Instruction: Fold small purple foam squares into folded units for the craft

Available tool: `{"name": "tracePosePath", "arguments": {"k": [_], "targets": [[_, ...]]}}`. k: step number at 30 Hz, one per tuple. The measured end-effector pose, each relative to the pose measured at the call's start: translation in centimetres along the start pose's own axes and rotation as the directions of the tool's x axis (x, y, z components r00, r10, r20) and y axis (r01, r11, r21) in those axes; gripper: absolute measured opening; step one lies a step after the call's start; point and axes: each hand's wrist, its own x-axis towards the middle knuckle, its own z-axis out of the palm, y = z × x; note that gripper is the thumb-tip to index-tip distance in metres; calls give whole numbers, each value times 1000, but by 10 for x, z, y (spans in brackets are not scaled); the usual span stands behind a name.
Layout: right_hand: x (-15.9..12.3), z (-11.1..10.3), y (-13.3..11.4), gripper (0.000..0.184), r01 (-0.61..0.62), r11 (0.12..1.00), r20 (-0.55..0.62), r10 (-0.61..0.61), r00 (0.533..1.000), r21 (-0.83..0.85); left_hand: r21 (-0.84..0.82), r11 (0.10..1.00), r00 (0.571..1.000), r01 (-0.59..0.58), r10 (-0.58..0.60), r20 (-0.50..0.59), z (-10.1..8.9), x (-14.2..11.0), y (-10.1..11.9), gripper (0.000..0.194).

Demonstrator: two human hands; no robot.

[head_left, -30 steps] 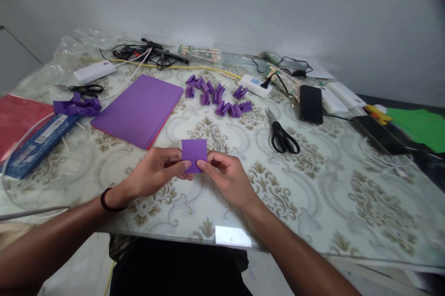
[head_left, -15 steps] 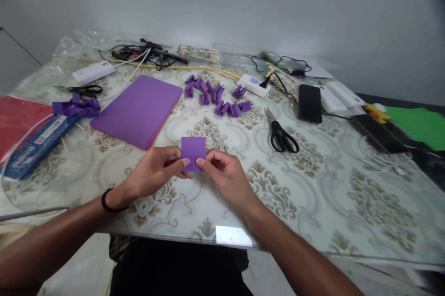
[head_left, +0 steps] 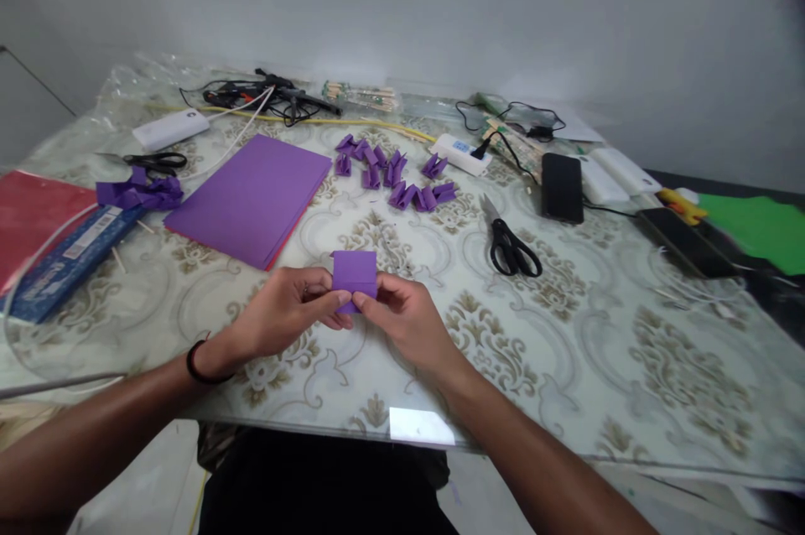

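A small purple paper square is held up between both hands, with a horizontal crease across its lower part. My left hand pinches its lower left side, thumb in front and fingers behind. On the other side my right hand grips the lower right, its thumb almost meeting the left one. Beyond the hands lie several folded purple paper pieces. A stack of purple paper sheets, with red showing beneath, rests to the left. Black-handled scissors lie to the right, blades pointing away.
A blue box, crumpled purple paper and a second pair of scissors occupy the left. Towards the back are tangled black cables and a white power strip. A black phone and green sheet are at right.
My thumbs have come closer together at the paper's lower edge, and a crease now shows there. The paper has shifted slightly right.
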Motion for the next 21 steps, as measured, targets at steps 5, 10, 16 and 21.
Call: {"name": "tracePosePath", "arguments": {"k": [5, 10, 16, 21], "targets": [[1, -3, -5, 30, -6, 1000, -47, 7, 999, 28, -35, 999, 1000, -6, 6, -23, -2, 0, 2, 39], [2, -6, -7, 27, 32, 998, -64, -29, 998, 53, -45, 999, 999, -29, 27, -39, -4, 0, 3, 41], [1, -7, -3, 27, 48, 995, -53, -44, 998, 86, -103, 994, 997, -44, 36, -73, -4, 1, 3, 34], [0, -6, -1, 25, 4, 995, 28, -7, 1000, 98, -80, 994, 997, -73, 73, -2, -2, 1, 5, 24]]}}
